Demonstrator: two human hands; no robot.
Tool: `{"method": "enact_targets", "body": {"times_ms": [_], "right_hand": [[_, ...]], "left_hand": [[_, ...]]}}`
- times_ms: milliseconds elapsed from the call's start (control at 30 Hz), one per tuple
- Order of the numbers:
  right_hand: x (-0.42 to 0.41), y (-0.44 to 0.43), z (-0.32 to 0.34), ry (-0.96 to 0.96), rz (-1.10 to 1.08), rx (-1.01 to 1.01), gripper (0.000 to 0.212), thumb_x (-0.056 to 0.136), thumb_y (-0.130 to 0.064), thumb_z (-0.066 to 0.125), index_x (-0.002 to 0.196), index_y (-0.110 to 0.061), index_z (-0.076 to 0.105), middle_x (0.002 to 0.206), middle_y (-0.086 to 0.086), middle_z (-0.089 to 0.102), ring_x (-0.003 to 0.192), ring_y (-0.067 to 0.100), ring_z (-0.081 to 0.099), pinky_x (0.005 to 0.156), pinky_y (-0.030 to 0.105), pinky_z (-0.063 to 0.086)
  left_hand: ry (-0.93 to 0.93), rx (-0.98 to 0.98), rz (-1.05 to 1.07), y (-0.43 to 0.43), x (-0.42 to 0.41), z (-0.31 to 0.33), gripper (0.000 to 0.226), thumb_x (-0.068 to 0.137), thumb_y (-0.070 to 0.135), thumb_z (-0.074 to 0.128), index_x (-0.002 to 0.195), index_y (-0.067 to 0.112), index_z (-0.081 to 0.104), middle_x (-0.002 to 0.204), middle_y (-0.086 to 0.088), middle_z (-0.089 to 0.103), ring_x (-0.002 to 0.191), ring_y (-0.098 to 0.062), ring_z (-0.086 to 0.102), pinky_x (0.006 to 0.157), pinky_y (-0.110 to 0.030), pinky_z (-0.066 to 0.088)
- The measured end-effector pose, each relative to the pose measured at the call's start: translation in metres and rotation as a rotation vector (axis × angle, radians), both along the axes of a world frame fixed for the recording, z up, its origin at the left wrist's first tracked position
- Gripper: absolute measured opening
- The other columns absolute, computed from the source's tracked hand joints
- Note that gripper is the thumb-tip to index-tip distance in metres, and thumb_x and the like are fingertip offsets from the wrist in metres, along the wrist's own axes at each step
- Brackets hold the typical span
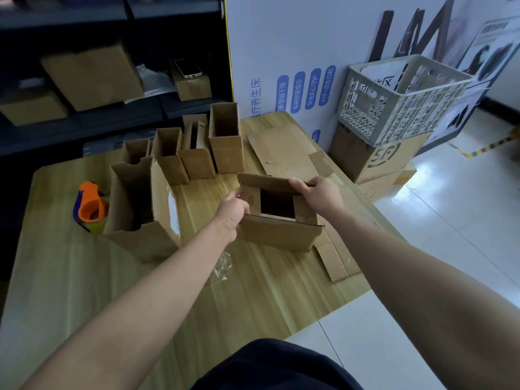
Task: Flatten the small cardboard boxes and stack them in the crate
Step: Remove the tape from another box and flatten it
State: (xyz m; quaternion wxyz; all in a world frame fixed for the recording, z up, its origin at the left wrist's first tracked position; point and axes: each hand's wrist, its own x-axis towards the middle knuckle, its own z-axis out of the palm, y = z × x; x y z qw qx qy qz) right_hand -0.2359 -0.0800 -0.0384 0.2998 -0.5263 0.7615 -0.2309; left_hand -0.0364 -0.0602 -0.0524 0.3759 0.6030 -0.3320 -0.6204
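Note:
I hold a small open cardboard box (281,232) above the middle of the wooden table (253,291). My left hand (232,213) grips its left side and my right hand (318,194) grips its far top flap. Its dark inside faces up. Several other open boxes stand in a row behind it; the tallest box (226,137) is at the right end, and a larger box (143,209) stands at the left. A flattened box (284,153) lies on the table's far right. The grey plastic crate (399,102) sits to the right on stacked cartons, off the table.
An orange tape dispenser (91,206) sits at the table's left. Clear tape scrap (223,266) lies near my left forearm. More flat cardboard (334,257) lies under the held box at the right edge. Dark shelving (84,80) with boxes stands behind; white tiled floor (450,220) is at the right.

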Motion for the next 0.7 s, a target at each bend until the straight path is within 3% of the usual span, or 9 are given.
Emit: {"method": "enact_targets", "body": {"times_ms": [133,267,400,533,700], "right_hand": [[0.01,-0.003,0.006,0.043,0.0,-0.094,0.083,0.069,-0.079,0.054,0.116,-0.011,0.057,0.093,-0.005,0.058,0.073,0.01,0.053,0.05,0.019,0.036],[0.023,-0.007,0.007,0.023,0.016,-0.126,0.088,0.068,-0.08,0.055,0.124,-0.012,0.053,0.107,0.003,0.063,0.078,0.011,0.051,0.051,0.018,0.037],[0.029,-0.008,0.006,-0.005,0.027,-0.143,0.089,0.069,-0.077,0.057,0.131,-0.013,0.049,0.118,0.007,0.062,0.098,0.021,0.06,0.064,0.024,0.044],[0.034,-0.004,0.003,-0.077,0.081,-0.124,0.091,0.069,-0.068,0.067,0.138,-0.014,0.04,0.128,0.01,0.058,0.113,0.025,0.057,0.078,0.028,0.047],[0.033,0.002,-0.005,-0.105,0.067,-0.049,0.101,0.065,-0.044,0.083,0.144,-0.017,0.026,0.135,0.011,0.051,0.123,0.029,0.05,0.093,0.038,0.047]], "left_hand": [[-0.068,0.041,0.056,-0.007,0.007,0.002,0.077,0.08,-0.006,0.064,0.143,0.025,0.033,0.13,-0.01,0.052,0.117,-0.029,0.051,0.102,-0.047,0.042],[-0.259,0.035,0.124,-0.014,0.012,0.007,0.081,0.068,0.011,0.083,0.137,0.017,0.041,0.135,-0.007,0.051,0.124,-0.03,0.048,0.105,-0.046,0.04],[-0.396,0.019,0.093,-0.014,0.013,0.003,0.068,0.062,0.021,0.088,0.118,0.01,0.052,0.122,-0.007,0.06,0.115,-0.028,0.055,0.098,-0.04,0.046],[-0.517,0.009,0.092,-0.014,0.011,-0.001,0.071,0.059,0.026,0.089,0.12,0.01,0.055,0.121,-0.006,0.06,0.113,-0.028,0.057,0.09,-0.036,0.048],[-0.638,-0.034,0.097,-0.012,0.008,0.001,0.045,0.068,0.03,0.082,0.099,0.011,0.056,0.102,-0.004,0.063,0.086,-0.022,0.059,0.059,-0.026,0.044]]}}
